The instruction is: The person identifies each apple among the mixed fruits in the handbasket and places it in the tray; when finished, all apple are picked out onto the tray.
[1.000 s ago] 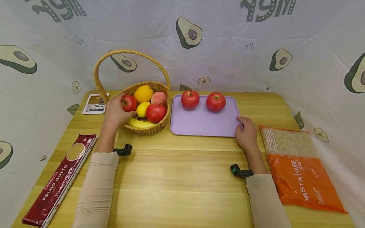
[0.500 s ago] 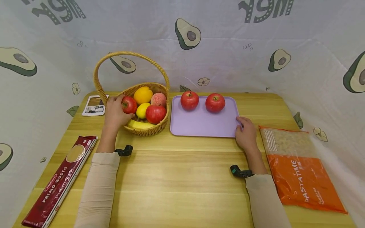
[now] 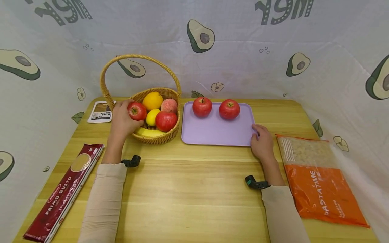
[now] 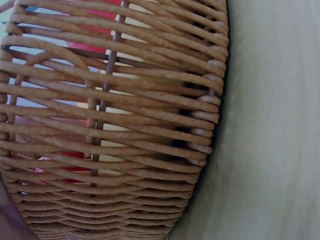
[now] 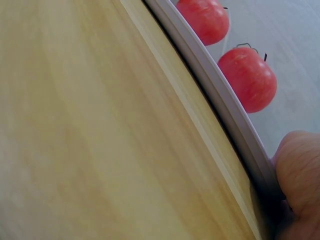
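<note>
In the head view, my left hand (image 3: 123, 118) reaches over the left rim of the wicker basket (image 3: 156, 138). Its thumb and fingers are around a red apple (image 3: 136, 111) inside. Beside that apple lie an orange (image 3: 153, 101), a pink peach-like fruit (image 3: 169, 106), a lemon (image 3: 153, 117), another red apple (image 3: 166, 121) and a banana (image 3: 149, 132). The left wrist view is mostly filled by the basket's woven side (image 4: 110, 135). My right hand (image 3: 262, 141) grips the right edge of a lilac tray (image 3: 217, 133), which bears two red apples (image 3: 202, 107).
A dark red spaghetti pack (image 3: 63, 192) lies at the left of the wooden table (image 3: 188, 192). On the right is an orange pasta bag (image 3: 322, 182). A small white packet (image 3: 101, 111) sits behind the left hand. The basket's tall handle (image 3: 139, 55) arches over the fruit.
The apple in my left hand has turned and shifted slightly to the left, still within the basket. My right hand stays at the tray's edge.
</note>
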